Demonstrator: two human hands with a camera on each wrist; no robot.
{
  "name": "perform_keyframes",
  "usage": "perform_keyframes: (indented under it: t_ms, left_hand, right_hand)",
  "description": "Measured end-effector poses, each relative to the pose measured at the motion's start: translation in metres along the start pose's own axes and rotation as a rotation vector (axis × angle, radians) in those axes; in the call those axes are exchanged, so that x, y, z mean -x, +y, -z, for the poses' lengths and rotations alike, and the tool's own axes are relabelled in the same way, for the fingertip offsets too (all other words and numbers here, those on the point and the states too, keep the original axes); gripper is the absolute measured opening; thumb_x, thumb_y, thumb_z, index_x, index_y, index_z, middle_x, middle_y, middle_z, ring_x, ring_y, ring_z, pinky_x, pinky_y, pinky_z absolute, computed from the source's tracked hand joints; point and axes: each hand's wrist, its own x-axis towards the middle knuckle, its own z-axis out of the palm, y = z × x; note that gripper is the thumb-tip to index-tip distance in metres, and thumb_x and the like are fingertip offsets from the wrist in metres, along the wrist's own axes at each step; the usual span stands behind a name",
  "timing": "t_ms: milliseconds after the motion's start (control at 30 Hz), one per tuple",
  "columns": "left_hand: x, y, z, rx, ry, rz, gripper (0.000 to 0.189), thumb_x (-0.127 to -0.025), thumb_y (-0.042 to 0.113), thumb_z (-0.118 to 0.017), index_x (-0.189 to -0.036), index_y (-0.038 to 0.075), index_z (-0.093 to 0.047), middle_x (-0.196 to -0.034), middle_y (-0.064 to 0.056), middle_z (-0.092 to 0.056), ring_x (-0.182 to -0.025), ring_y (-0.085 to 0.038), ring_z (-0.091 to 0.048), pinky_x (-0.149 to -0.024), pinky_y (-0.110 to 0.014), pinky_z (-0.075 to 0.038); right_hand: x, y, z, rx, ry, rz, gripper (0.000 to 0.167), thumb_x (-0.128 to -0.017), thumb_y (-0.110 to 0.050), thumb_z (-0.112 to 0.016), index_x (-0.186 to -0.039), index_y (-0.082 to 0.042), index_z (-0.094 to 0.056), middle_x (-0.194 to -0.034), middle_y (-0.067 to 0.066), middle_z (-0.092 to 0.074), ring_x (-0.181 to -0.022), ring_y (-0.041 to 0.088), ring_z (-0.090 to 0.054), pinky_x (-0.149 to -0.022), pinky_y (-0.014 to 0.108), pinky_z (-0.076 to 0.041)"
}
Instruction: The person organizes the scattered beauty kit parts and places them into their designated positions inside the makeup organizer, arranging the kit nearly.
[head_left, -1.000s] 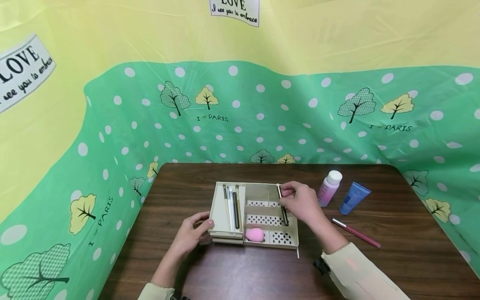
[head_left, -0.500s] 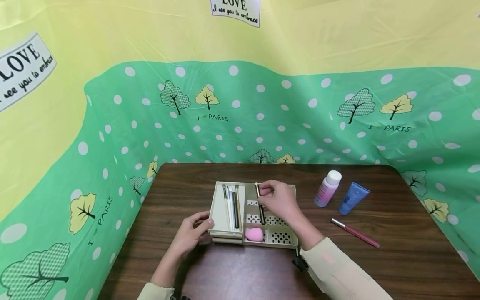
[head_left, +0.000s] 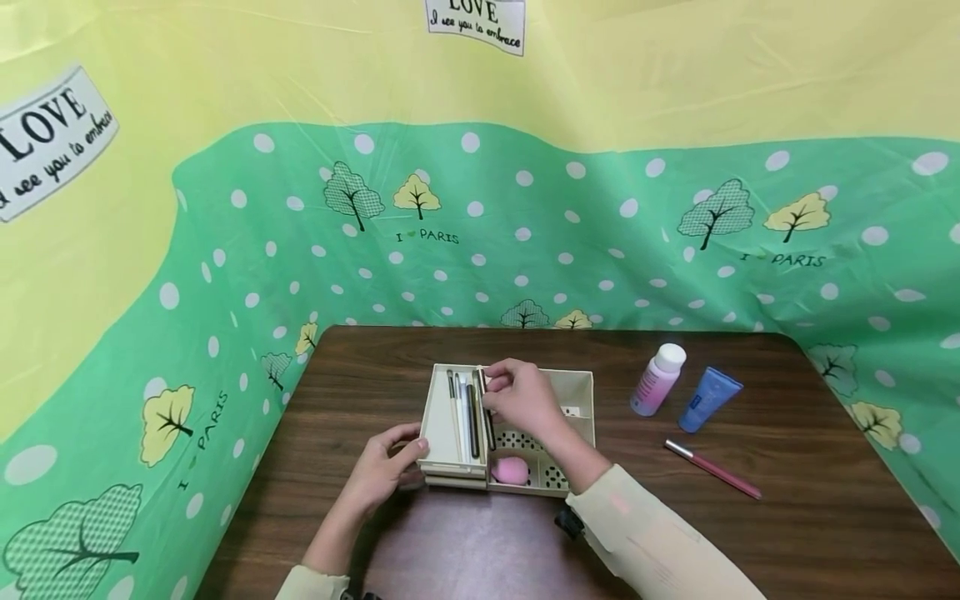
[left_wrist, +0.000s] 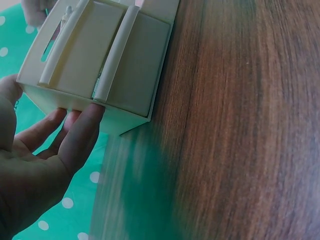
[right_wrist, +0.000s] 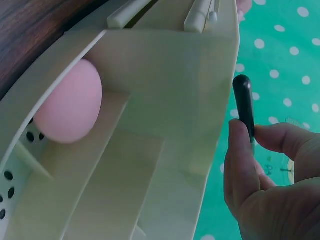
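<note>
A cream cosmetics organizer [head_left: 439, 421] sits on the table with its thumb-side rim and left wall held by my left hand [head_left: 381, 467]. In the left wrist view, the thumb is at the upper edge and the fingertips press against the side. My right hand [head_left: 521, 398] pinches a dark-handled makeup brush [right_wrist: 244, 97] between thumb and fingers, over the divide between the two halves. Several makeup brushes [head_left: 465, 421] lie lengthwise in the left top tray. A pink makeup sponge [head_left: 512, 471] rests in a front compartment of the right half.
Right of the organizer stand a pink bottle with a white cap [head_left: 657, 382] and a blue squeeze tube [head_left: 708, 398]. A dark pink pen-shaped item with a silver end [head_left: 716, 471] lies before them. Patterned green and yellow cloth [head_left: 480, 208] hangs behind the wooden table [head_left: 465, 542].
My right hand has carried the brush leftward from the organizer's right compartments to the edge of the brush tray. The left hand stays at the left side.
</note>
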Motion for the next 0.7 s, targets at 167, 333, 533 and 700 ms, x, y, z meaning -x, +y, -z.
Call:
perform_keyframes:
  t_ms: [167,333,533,700]
  left_hand:
    - [0.001,0.002,0.0,0.001,0.003,0.001,0.044,-0.099,0.016,-0.068,-0.137,-0.005,-0.059,-0.129,-0.023,-0.058,-0.099,-0.019,-0.065,-0.081,-0.042,-0.064]
    - [0.001,0.002,0.0,-0.009,0.002,-0.004,0.044,-0.1,0.017,-0.068,-0.136,-0.006,-0.059,-0.128,-0.023,-0.059,-0.096,-0.018,-0.067,-0.082,-0.044,-0.064]
    - [0.0,0.001,0.0,0.002,0.0,0.009,0.043,-0.1,0.016,-0.068,-0.136,-0.005,-0.06,-0.128,-0.022,-0.06,-0.096,-0.019,-0.067,-0.082,-0.045,-0.064]
    - [-0.001,0.0,0.001,0.006,-0.006,0.009,0.042,-0.1,0.016,-0.067,-0.136,-0.004,-0.06,-0.127,-0.022,-0.06,-0.097,-0.018,-0.067,-0.079,-0.042,-0.065]
  right_hand:
    - [-0.003,0.001,-0.011,-0.004,-0.015,0.006,0.036,-0.079,0.003,-0.072,-0.114,0.001,-0.069,-0.09,0.011,-0.069,-0.063,0.032,-0.072,-0.057,0.038,-0.064]
    - [-0.005,0.001,-0.022,0.068,-0.017,0.02,0.035,-0.078,0.0,-0.072,-0.113,-0.001,-0.069,-0.087,0.009,-0.071,-0.054,0.02,-0.068,-0.054,0.031,-0.062]
    - [-0.007,-0.004,-0.034,0.168,-0.022,0.074,0.03,-0.078,0.0,-0.074,-0.108,0.002,-0.07,-0.083,0.007,-0.07,-0.057,0.012,-0.065,-0.054,0.026,-0.059]
    - [-0.008,-0.005,-0.04,0.264,-0.021,0.114,0.027,-0.078,-0.004,-0.077,-0.104,-0.001,-0.073,-0.085,0.003,-0.071,-0.075,0.013,-0.065,-0.063,0.024,-0.057]
